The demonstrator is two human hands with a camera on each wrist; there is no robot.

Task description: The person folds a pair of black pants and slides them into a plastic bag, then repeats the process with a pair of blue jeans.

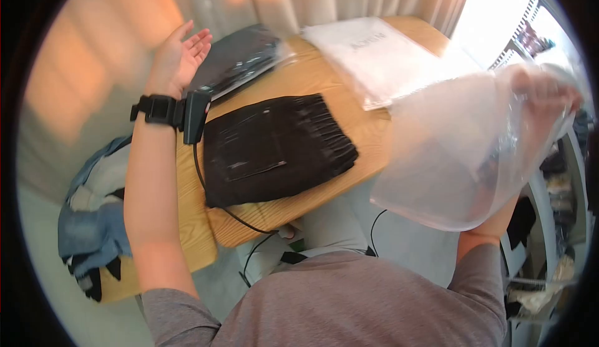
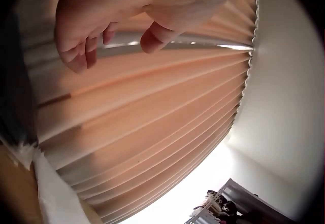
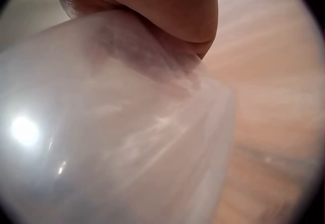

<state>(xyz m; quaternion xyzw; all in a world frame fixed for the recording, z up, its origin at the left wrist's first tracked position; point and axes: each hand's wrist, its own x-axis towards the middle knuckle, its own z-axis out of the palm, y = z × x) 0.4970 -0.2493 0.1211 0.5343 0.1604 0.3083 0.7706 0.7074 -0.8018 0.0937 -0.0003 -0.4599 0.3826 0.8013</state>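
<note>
My right hand (image 1: 541, 94) grips a clear plastic bag (image 1: 446, 154) by one edge, raised at the right of the head view. In the right wrist view the bag (image 3: 122, 127) fills most of the picture below the curled hand (image 3: 167, 6). My left hand (image 1: 184, 60) is lifted in front of the curtain with loosely bent fingers and nothing in it; the left wrist view shows the same hand (image 2: 137, 11). Between the arms, folded black pants (image 1: 268, 150) with a gathered elastic waistband lie on the wooden table (image 1: 368, 138).
A bagged dark garment (image 1: 240, 57) lies at the back left of the table, and a white package with printed letters (image 1: 374, 57) at the back right. Blue denim clothing (image 1: 100, 222) is heaped at the left. Shelves with goods (image 1: 552, 185) stand at the right.
</note>
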